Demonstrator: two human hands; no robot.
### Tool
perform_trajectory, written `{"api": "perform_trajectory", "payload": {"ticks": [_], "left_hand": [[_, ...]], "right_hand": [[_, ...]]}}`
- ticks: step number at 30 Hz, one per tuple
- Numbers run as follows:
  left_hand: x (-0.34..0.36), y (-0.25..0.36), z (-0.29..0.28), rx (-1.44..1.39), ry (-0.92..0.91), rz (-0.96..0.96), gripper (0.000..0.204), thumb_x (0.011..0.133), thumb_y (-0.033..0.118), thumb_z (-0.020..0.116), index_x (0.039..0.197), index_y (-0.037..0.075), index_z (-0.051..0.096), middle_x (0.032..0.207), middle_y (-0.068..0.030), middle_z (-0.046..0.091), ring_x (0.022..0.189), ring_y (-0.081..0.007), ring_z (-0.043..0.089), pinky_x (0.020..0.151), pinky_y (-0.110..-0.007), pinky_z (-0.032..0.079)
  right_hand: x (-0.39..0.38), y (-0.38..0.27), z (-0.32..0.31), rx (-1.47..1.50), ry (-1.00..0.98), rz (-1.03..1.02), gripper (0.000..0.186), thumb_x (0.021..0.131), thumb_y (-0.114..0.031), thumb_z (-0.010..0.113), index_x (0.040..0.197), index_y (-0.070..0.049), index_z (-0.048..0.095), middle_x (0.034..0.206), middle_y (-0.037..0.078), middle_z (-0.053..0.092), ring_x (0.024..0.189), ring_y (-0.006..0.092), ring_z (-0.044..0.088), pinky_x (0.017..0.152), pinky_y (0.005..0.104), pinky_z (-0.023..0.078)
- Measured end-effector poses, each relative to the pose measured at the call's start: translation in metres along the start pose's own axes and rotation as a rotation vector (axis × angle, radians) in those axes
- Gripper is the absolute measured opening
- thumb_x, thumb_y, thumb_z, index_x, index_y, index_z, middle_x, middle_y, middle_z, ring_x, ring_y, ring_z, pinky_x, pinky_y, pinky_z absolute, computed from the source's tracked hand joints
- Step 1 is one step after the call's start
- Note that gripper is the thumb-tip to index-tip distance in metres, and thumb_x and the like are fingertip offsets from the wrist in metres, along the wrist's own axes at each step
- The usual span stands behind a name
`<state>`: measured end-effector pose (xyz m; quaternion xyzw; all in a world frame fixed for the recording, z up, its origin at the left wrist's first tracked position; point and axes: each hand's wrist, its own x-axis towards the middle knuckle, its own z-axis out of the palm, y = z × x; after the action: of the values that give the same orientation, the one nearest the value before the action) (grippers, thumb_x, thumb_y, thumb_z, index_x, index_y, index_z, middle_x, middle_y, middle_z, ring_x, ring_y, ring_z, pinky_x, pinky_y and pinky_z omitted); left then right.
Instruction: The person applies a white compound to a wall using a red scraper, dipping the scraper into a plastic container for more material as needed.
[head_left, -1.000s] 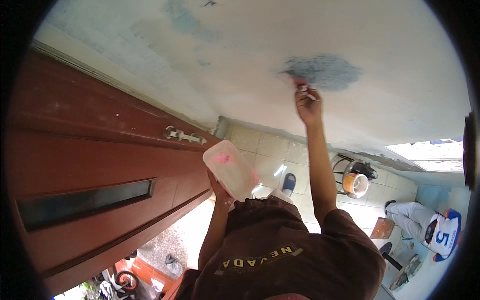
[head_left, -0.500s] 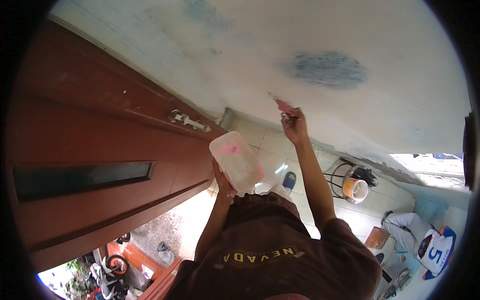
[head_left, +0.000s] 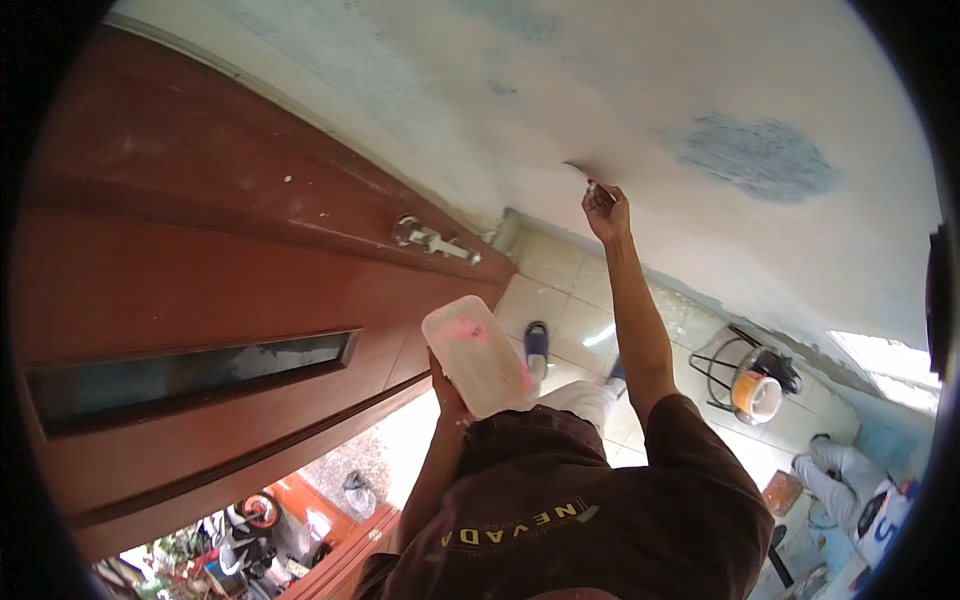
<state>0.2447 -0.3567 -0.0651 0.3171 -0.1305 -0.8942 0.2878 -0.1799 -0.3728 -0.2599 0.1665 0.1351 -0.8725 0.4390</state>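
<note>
In the head view, held a flat scraper (head_left: 583, 176) in the right hand (head_left: 605, 213), with fingers clamped together on its handle. Raised it to the pale wall (head_left: 640, 90), just above the wall's lower edge, between the corner by the brown door (head_left: 220, 270) and a blue-grey patch (head_left: 762, 158) well to the right. Could not tell touching from hovering at the blade's thin tip.

Held a shallow plastic box (head_left: 482, 368) in the left hand (head_left: 448, 392), tilted, near the door's free edge, with fingers closed around the box's left side, though mostly hidden beneath. Carried pink paste (head_left: 466, 330) near the box's far end, with only a thin film elsewhere; seemed largely used up.

Judged the work as well along but unfinished: showed a pale coat over most of the wall, with the blue-grey patch and fainter bluish marks breaking it up. Could not tell coated from bare in those places.

Saw, past the wall's lower edge at right, an orange and white bucket (head_left: 744, 393) above the tiled floor (head_left: 545, 262), and a co-worker (head_left: 838, 480) nearer the floor's right edge.
</note>
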Motion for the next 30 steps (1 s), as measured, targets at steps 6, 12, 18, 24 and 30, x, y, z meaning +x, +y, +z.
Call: {"api": "perform_trajectory", "payload": {"ticks": [6,12,18,24,30], "left_hand": [[0.023,-0.037,0.038,0.034,-0.054,-0.092,0.064,0.099,0.06,0.041,0.144,0.015,0.046,0.133,-0.0088,0.059,0.121,-0.0307,0.06,0.101,-0.054,0.052],[0.029,-0.091,0.069,-0.081,-0.206,-0.331,0.067,0.097,0.062,0.043,0.146,0.016,0.044,0.137,-0.0093,0.056,0.124,-0.0305,0.058,0.102,-0.054,0.051],[0.012,-0.103,0.066,-0.035,-0.172,-0.266,0.067,0.098,0.062,0.043,0.147,0.017,0.042,0.137,-0.0095,0.056,0.124,-0.0306,0.058,0.101,-0.053,0.052],[-0.007,-0.097,0.046,0.066,-0.122,-0.083,0.074,0.098,0.07,0.038,0.151,0.019,0.037,0.144,-0.0072,0.05,0.131,-0.0311,0.051,0.107,-0.054,0.046],[-0.002,-0.116,0.043,-0.073,-0.181,-0.085,0.067,0.097,0.063,0.044,0.146,0.018,0.042,0.138,-0.0087,0.055,0.122,-0.0308,0.059,0.1,-0.055,0.052]], "right_hand": [[-0.163,-0.108,0.155,0.308,-0.379,0.028,0.041,0.092,-0.004,0.055,0.128,0.015,0.051,0.104,0.018,0.062,0.089,0.0238,0.058,0.079,0.0329,0.051],[-0.333,-0.206,0.245,0.223,-0.6,-0.478,0.051,0.087,0.003,0.05,0.135,0.019,0.042,0.097,0.013,0.052,0.086,0.0199,0.05,0.073,0.0283,0.049],[-0.275,-0.149,0.126,-0.118,-0.155,-0.333,0.054,0.092,-0.01,0.048,0.14,0.015,0.04,0.135,0.028,0.057,0.089,0.0212,0.068,0.078,0.0283,0.059],[-0.164,-0.114,0.024,-0.364,0.079,0.033,0.027,0.087,-0.011,0.052,0.099,0.009,0.064,0.079,0.011,0.066,0.075,0.0174,0.064,0.072,0.0263,0.056],[-0.212,-0.227,0.135,-0.023,-0.331,-0.063,0.034,0.089,-0.007,0.051,0.118,0.01,0.057,0.107,0.015,0.064,0.092,0.0212,0.065,0.077,0.0312,0.057]]}}
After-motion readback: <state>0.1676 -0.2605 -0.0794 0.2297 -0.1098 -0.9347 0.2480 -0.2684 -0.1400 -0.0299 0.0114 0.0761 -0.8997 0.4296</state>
